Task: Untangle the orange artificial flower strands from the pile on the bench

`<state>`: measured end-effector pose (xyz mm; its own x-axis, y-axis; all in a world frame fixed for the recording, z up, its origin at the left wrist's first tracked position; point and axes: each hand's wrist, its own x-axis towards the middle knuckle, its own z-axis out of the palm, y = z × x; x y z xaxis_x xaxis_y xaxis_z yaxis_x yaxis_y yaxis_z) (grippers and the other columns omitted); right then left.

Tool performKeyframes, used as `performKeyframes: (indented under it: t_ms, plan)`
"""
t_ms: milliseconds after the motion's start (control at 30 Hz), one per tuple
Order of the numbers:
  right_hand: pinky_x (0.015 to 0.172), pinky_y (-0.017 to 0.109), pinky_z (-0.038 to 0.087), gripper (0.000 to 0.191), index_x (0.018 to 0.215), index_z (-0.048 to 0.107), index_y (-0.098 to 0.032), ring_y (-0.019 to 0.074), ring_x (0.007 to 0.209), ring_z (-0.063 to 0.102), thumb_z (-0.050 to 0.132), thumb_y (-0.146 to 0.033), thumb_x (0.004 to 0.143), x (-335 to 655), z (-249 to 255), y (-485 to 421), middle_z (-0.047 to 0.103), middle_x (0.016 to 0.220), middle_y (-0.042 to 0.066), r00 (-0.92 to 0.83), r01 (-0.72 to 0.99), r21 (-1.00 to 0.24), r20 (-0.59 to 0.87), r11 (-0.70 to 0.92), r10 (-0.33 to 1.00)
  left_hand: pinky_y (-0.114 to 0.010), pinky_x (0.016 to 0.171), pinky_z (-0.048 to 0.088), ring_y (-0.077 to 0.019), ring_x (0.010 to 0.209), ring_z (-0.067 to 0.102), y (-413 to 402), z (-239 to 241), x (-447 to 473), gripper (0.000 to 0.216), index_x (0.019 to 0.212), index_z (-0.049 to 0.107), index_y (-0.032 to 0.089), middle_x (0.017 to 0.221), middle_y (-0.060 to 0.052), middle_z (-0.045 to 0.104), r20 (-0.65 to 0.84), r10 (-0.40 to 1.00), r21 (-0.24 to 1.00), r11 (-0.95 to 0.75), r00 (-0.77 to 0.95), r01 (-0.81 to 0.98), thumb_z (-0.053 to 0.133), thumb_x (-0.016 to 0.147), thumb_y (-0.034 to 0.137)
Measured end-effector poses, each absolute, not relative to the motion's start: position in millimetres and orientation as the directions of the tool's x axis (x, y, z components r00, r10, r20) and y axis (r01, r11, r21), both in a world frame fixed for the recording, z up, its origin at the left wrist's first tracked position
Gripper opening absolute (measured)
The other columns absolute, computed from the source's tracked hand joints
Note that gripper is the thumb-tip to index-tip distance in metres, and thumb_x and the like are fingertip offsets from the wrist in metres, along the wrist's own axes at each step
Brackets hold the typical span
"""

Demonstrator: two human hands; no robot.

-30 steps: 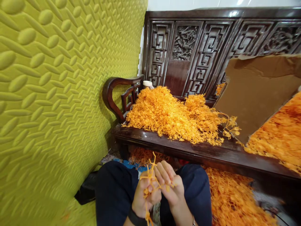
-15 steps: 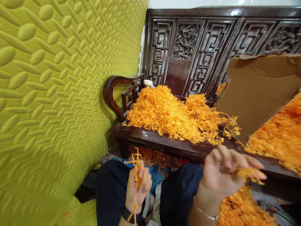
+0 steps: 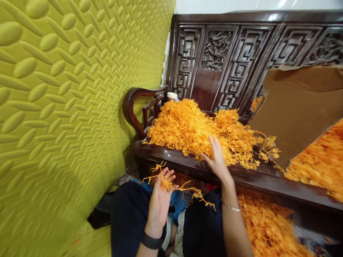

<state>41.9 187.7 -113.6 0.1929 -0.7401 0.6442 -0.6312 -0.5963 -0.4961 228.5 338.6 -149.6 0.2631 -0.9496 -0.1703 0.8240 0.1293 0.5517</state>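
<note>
My left hand point(image 3: 161, 191) is palm up over my lap, its fingers loosely curled and partly apart. It holds an orange branching strand point(image 3: 197, 194), which looks like plastic, with thin knobbly stems trailing out on both sides. My right hand point(image 3: 216, 157) reaches to the front of a heap of similar orange pieces point(image 3: 182, 121) on the dark wooden bench point(image 3: 171, 155). Its fingers are stretched and spread, with nothing visible in them. Whether its fingertips touch the heap I cannot tell.
Brown cardboard point(image 3: 302, 103) stands at the right, beside more orange pieces point(image 3: 318, 164). Another orange mass point(image 3: 268, 228) lies below the bench. A white-lidded container point(image 3: 172, 96) is behind the heap. The curved armrest point(image 3: 130, 110) and yellow padded wall point(image 3: 66, 117) bound the left.
My right hand has moved left to the heap, and the small orange piece it held is gone from it. My left hand has turned palm up and loosened around the strand, which now points sideways.
</note>
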Motion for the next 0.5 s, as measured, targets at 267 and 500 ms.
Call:
performKeyframes:
  t_ms: [267, 500]
  plan:
    - [0.086, 0.032, 0.045, 0.020, 0.107, 0.060, -0.025, 0.0175, 0.099, 0.056, 0.052, -0.023, 0.089, 111.1, -118.5, 297.7, 0.062, 0.103, 0.005, 0.588, -0.220, -0.673, 0.485, -0.706, -0.647, -0.030, 0.097, 0.039, -0.0208, 0.125, 0.043, 338.7, -155.4, 227.1, 0.037, 0.115, 0.061, 0.022, 0.126, -0.008, 0.057, -0.133, -0.952, 0.603, 0.143, 0.275, 0.785, 0.054, 0.085, 0.043]
    - [0.072, 0.028, 0.040, 0.006, 0.088, 0.062, -0.020, 0.0160, 0.081, 0.052, 0.057, -0.023, 0.086, 118.8, -130.4, 295.7, 0.059, 0.083, 0.003, 0.596, -0.291, -0.649, 0.452, -0.703, -0.664, -0.031, 0.097, 0.040, -0.0225, 0.117, 0.051, 343.3, -155.1, 226.2, 0.045, 0.111, 0.064, 0.023, 0.121, -0.007, 0.060, -0.047, -0.951, 0.714, 0.182, 0.307, 0.675, 0.076, 0.068, 0.028]
